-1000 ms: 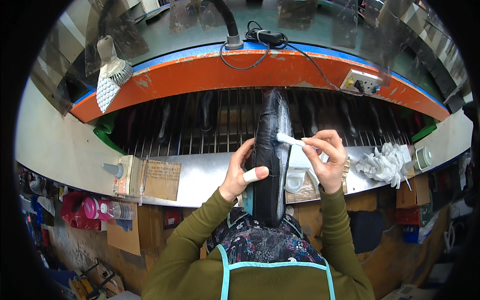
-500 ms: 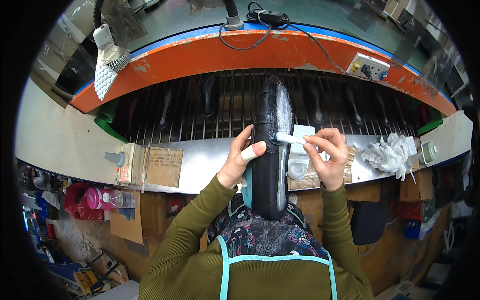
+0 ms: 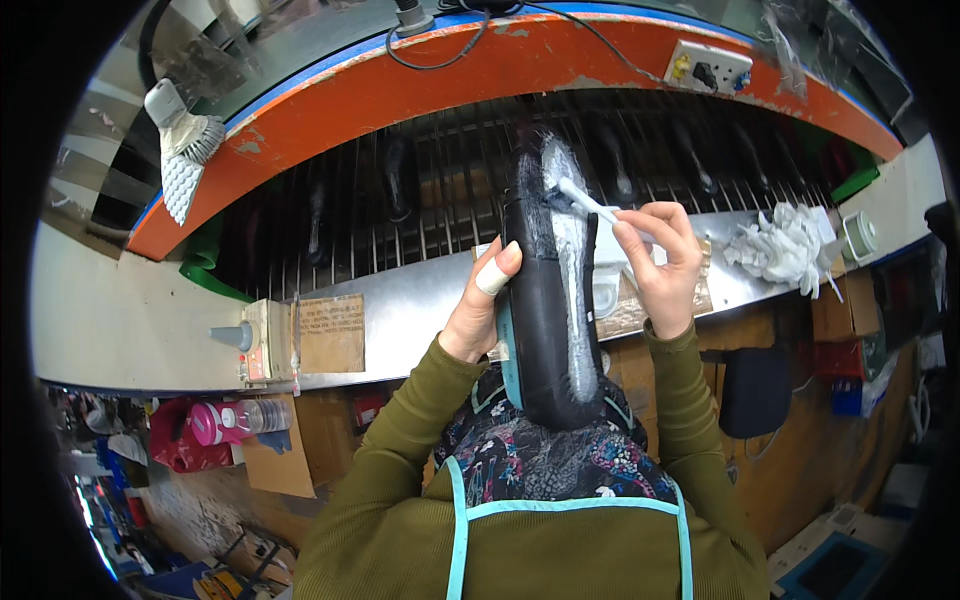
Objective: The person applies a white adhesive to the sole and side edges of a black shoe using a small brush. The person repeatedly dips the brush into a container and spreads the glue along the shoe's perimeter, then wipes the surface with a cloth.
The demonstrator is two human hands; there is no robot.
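Note:
A long black shoe upper (image 3: 540, 300) stretches away from my lap, its underside tilted to the right. White paste (image 3: 570, 280) streaks that underside from toe to heel, and a teal block (image 3: 507, 350) shows along its left side. My left hand (image 3: 475, 310), thumb wrapped in white tape, grips the shoe's left edge; its other fingers are partly hidden. Between the thumb and fingers of my right hand (image 3: 665, 265) is a brush with a white handle (image 3: 588, 203). Its dark bristles touch the paste near the far end.
Behind the shoe, a rack of metal rods (image 3: 450, 190) carries several black shoes. A white container (image 3: 608, 285) sits partly hidden beside the shoe. Crumpled white tissue (image 3: 775, 245) lies right on the metal ledge (image 3: 410, 310), with cardboard (image 3: 332, 335) at left. An orange beam (image 3: 330, 130) spans the back.
The brush and my right hand have moved farther along the shoe, toward its far end. The shoe has turned slightly, showing more of the white-streaked underside. The whole view has shifted and tilted.

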